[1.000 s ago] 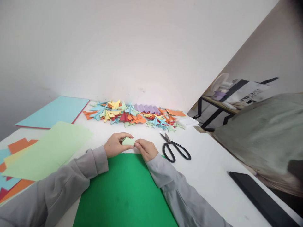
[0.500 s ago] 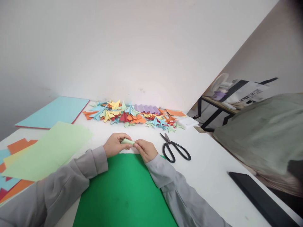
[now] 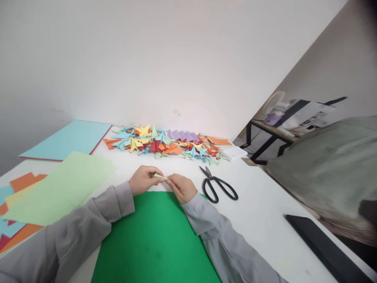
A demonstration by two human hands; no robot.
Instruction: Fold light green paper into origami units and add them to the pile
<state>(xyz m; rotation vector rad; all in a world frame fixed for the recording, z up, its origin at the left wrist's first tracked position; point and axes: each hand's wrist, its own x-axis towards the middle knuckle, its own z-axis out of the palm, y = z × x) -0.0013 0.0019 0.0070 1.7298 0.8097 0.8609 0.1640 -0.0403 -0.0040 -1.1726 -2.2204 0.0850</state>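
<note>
Between my two hands is a small folded piece of light green paper (image 3: pixel 159 176), above the far edge of a green sheet (image 3: pixel 156 239). My left hand (image 3: pixel 144 180) pinches its left part between thumb and fingers. The right end of the paper is pinched by my right hand (image 3: pixel 182 187). Black-handled scissors (image 3: pixel 212 183) lie partly open to the right of my right hand. Beyond my hands, along the wall, lies a pile of small folded papers (image 3: pixel 161 144) in several colours.
Large light green paper (image 3: pixel 61 188) covers coloured scraps at the left, with light blue sheets (image 3: pixel 69 139) behind. An orange paper stack (image 3: pixel 219 140) and a white item (image 3: pixel 234 152) sit back right. A black flat object (image 3: pixel 321 243) lies at the right edge, beside green-grey fabric (image 3: pixel 330 165).
The small light green paper looks narrower and flatter between my fingers. Both hands have stayed almost in place.
</note>
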